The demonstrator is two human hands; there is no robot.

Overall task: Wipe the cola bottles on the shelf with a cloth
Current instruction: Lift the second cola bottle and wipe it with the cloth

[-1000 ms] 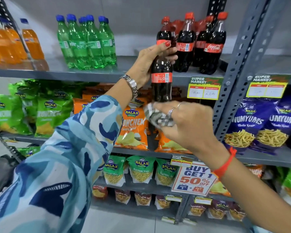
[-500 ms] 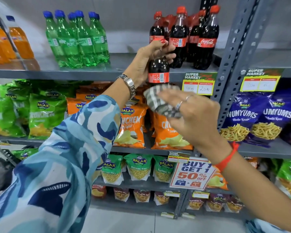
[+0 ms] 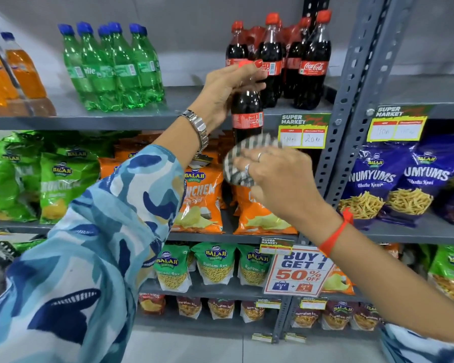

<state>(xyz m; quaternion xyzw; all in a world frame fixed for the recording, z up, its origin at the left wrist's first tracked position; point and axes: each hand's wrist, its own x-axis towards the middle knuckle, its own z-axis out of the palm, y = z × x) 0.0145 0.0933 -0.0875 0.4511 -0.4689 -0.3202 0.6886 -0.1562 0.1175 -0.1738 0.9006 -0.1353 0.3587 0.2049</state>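
My left hand [image 3: 230, 94] grips the neck of a cola bottle [image 3: 247, 115], dark with a red label, held out in front of the top shelf's edge. My right hand [image 3: 275, 179] holds a grey-and-white checked cloth [image 3: 243, 163] pressed against the bottle's lower part, hiding its base. Several more cola bottles [image 3: 312, 64] with red caps stand upright on the top shelf [image 3: 121, 119] behind my left hand.
Green soda bottles [image 3: 113, 66] and orange soda bottles [image 3: 11, 74] stand further left on the same shelf. A grey perforated upright [image 3: 351, 100] rises to the right. Snack bags [image 3: 202, 197] fill the lower shelves, with price tags [image 3: 303, 132] and a promo sign [image 3: 298, 271] on the edges.
The cloth in my right hand has moved up from below the bottle onto its lower part. My left hand keeps its hold on the bottle's neck.
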